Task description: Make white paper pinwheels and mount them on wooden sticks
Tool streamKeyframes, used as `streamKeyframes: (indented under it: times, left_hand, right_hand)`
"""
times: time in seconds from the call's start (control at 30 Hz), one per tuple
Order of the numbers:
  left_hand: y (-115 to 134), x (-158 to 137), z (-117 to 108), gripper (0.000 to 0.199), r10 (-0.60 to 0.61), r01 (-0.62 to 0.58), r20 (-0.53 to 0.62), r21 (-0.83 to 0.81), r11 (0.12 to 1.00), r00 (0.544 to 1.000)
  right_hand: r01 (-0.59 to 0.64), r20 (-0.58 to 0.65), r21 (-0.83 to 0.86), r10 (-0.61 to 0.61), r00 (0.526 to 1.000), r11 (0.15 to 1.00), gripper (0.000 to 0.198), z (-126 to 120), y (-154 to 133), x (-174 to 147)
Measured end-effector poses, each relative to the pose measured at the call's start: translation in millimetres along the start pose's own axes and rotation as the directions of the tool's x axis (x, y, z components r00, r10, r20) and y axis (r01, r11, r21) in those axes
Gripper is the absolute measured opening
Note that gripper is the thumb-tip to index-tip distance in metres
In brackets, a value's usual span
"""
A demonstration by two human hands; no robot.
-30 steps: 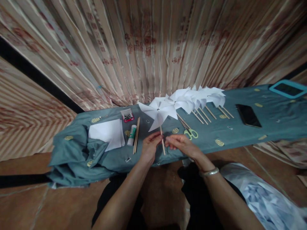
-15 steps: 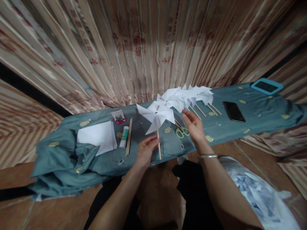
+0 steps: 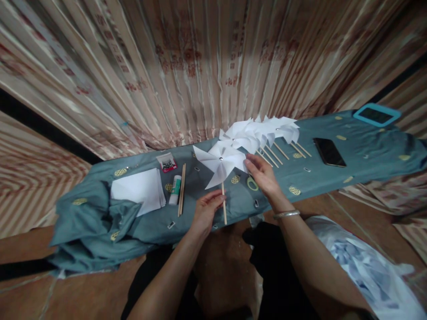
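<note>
A white paper pinwheel [image 3: 220, 166] on a wooden stick stands in front of me, a shiny round pin at its centre. My left hand [image 3: 207, 209] is closed in a pinch around the stick below the blades. At the right-hand blade, the thumb and forefinger of my right hand [image 3: 262, 174] close on the paper edge. Behind lie several finished pinwheels [image 3: 245, 133] in an overlapping row, sticks pointing toward me. Scissors with green handles [image 3: 252, 183] rest under my right hand, mostly hidden by it.
Left on the cloth-covered table [image 3: 196, 178] are a paper stack [image 3: 135, 189], a small red box of pins [image 3: 167, 163], a glue stick [image 3: 175, 190] and loose wooden sticks [image 3: 182, 191]. A phone [image 3: 329, 152] and a blue-framed tablet [image 3: 376, 115] lie right. A plastic bag [image 3: 363, 271] stands on the floor.
My right hand has moved left from beside the pinwheel onto its right-hand blade. The left hand keeps its hold on the stick. The view has shifted slightly.
</note>
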State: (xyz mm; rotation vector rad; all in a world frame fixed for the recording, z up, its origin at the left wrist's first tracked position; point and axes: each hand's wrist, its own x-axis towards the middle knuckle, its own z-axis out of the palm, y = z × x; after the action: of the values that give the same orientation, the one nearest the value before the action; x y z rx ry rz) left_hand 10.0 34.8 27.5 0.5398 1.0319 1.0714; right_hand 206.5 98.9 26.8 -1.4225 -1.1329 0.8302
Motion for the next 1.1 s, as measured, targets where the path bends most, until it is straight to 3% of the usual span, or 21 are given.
streamKeyframes:
  times: [0.17, 0.6, 1.1]
  left_hand:
    - [-2, 1, -1, 0.033, 0.008, -0.008, -0.009, -0.002, 1.0, 1.0]
    - [-7, 6, -4, 0.034, 0.039, -0.039, -0.016, 0.02, 0.999, 0.999]
    - [-6, 7, -2, 0.035, 0.051, -0.052, -0.039, -0.014, 0.999, 0.998]
  right_hand:
    - [-0.077, -0.007, 0.024, 0.077, 0.997, 0.997, 0.054, 2, -5, -3]
    - [-0.087, -0.044, 0.058, 0.09, 0.995, 0.995, 0.035, 5, -13, -9]
    - [-0.176, 0.083, 0.109, 0.167, 0.982, 0.978, 0.037, 12, -28, -23]
